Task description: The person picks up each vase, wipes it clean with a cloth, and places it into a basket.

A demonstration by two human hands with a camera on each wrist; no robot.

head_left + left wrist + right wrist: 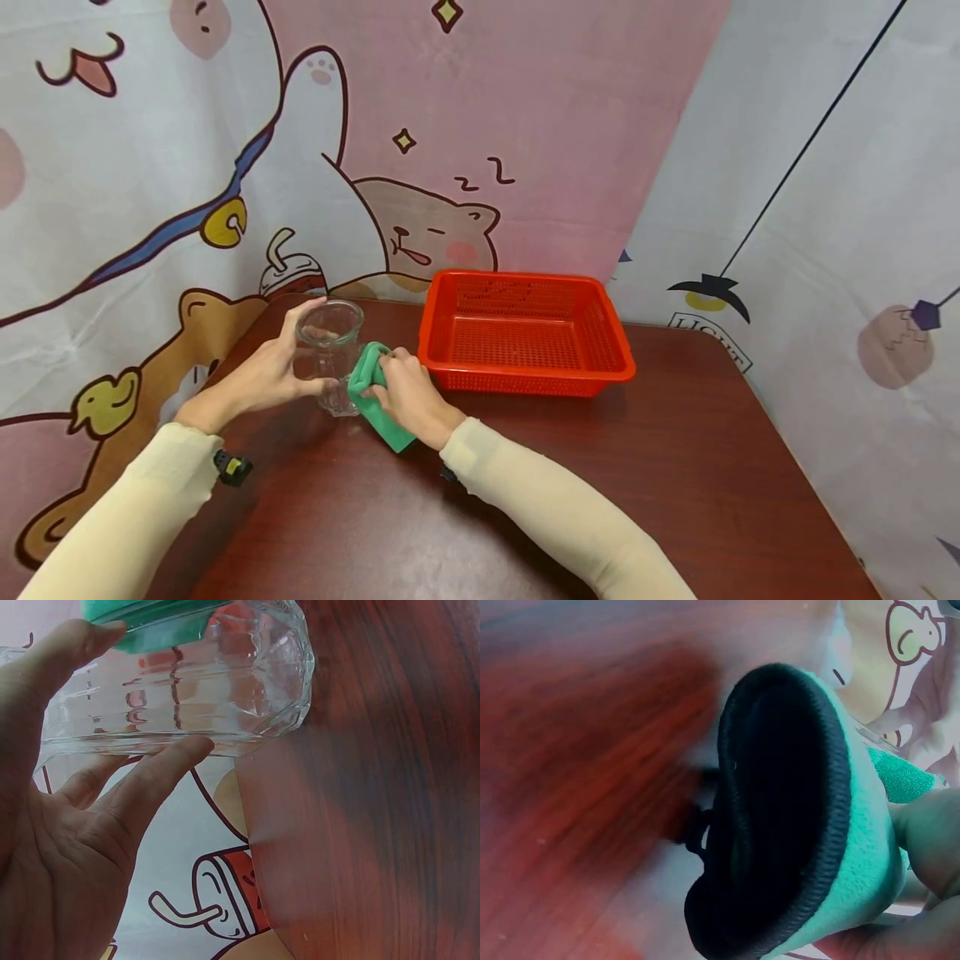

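A clear glass jar (339,354) with a wide rim stands near the left part of the table. My left hand (272,371) grips it from the left, thumb in front and fingers behind; in the left wrist view the jar (217,682) shows faceted sides between thumb and fingers. My right hand (412,392) holds a folded green cloth (393,429) against the jar's right side. Up close in the right wrist view, the cloth (862,862) has a dark stitched edge and hangs in a loop, and part of the right hand (930,862) pinches it.
A red perforated plastic basket (525,379) sits at the back of the table, right of the jar and close to my right hand. The dark reddish-brown wooden table (675,467) meets a cartoon-printed cloth backdrop (570,125) behind and at both sides.
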